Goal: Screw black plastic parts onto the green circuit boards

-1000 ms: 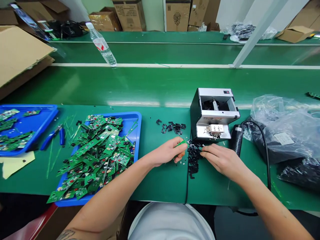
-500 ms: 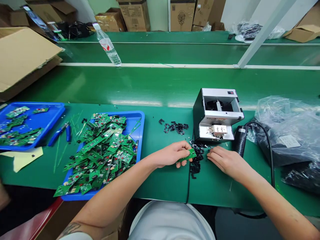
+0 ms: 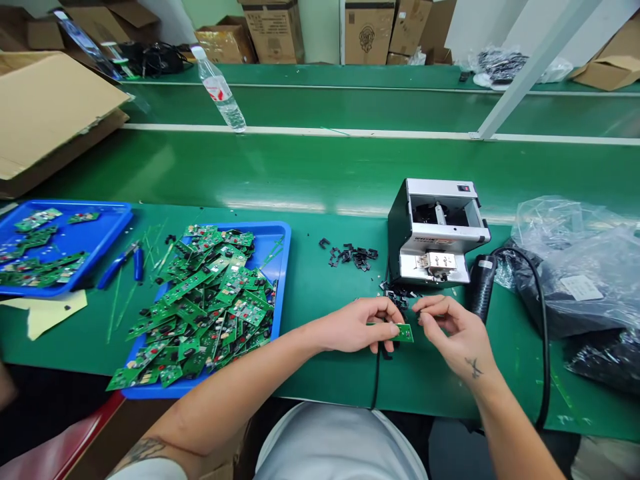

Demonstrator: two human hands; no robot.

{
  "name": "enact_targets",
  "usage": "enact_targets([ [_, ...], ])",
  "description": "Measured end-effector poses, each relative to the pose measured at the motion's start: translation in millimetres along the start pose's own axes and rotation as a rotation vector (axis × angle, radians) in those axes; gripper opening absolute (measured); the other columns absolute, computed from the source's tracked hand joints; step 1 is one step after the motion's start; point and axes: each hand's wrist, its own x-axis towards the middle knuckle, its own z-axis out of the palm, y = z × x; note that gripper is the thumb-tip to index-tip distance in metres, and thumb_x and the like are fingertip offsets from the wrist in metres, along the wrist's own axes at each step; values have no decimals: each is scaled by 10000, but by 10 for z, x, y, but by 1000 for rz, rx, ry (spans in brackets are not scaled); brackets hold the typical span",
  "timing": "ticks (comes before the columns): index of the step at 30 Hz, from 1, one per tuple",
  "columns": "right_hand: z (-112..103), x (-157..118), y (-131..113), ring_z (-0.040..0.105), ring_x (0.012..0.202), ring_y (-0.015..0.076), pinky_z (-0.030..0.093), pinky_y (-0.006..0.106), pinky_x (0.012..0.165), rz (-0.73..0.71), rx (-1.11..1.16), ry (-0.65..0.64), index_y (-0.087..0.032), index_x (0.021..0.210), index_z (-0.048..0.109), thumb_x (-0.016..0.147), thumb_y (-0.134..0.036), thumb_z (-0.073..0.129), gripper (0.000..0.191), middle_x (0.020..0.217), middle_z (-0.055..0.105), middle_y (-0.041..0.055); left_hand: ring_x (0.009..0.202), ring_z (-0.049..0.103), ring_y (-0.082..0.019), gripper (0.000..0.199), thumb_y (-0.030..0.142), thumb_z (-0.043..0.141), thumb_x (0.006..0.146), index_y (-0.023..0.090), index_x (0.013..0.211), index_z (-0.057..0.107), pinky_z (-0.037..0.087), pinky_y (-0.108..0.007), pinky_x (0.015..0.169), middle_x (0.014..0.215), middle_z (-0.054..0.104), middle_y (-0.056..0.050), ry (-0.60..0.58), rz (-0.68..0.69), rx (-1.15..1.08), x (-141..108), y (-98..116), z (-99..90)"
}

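1. Before a boxy black-and-silver machine (image 3: pixel 435 233), grips a flat green circuit board (image 3: pixel 406 333) in the left hand (image 3: pixel 370 325).
2. Curls the right hand (image 3: pixel 453 327) just beside it; cannot tell whether grasping anything.
3. Sees similar boards (image 3: pixel 220 300) piled in one blue tray (image 3: pixel 286 267), fewer in another tray (image 3: pixel 107 232).
4. Cannot read the red-and-white label (image 3: pixel 217 89) on the clear plastic bottle (image 3: pixel 233 115).

Pale green wall (image 3: pixel 323 33), green workbench (image 3: pixel 325 383)
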Motion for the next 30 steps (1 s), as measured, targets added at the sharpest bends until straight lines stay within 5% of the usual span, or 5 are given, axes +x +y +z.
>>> enact_targets([
  [6,301,-90,-84,585,523,125,517,272,439,176,337,114,-196,946,601,837,-337,589,178,747,624,14,818,616,-134,272,398,549,865,153,978,519,473,-223,589,923,605,-68,-18,100,-88,5,-9,-14],
  [13,241,-178,-22,631,634,144,571,301,547,297,477,110,-169,879,684,758,-312,698,188,890,666,61,767,598,-126,262,394,557,860,153,958,519,438,-204,553,812,612,-49,50,97,-46,-17,36,-16],
  [20,317,-280,116,614,902,149,552,315,746,289,538,204,-123,865,626,807,-248,659,142,948,644,45,594,528,-82,262,393,549,860,156,959,499,401,-192,499,720,610,-26,108,58,8,-38,72,3],
  [26,354,-263,75,619,816,132,557,294,679,307,640,160,-119,848,617,814,-266,652,155,903,635,41,502,432,-49,279,405,540,867,158,987,495,347,-186,477,702,600,-8,106,25,-21,-35,47,2],
  [30,399,-263,20,617,766,116,550,285,672,336,681,176,-117,849,613,827,-282,637,168,892,637,34,568,505,-64,232,327,520,885,152,1037,530,406,-208,565,752,600,-19,120,88,0,-28,68,11],
])
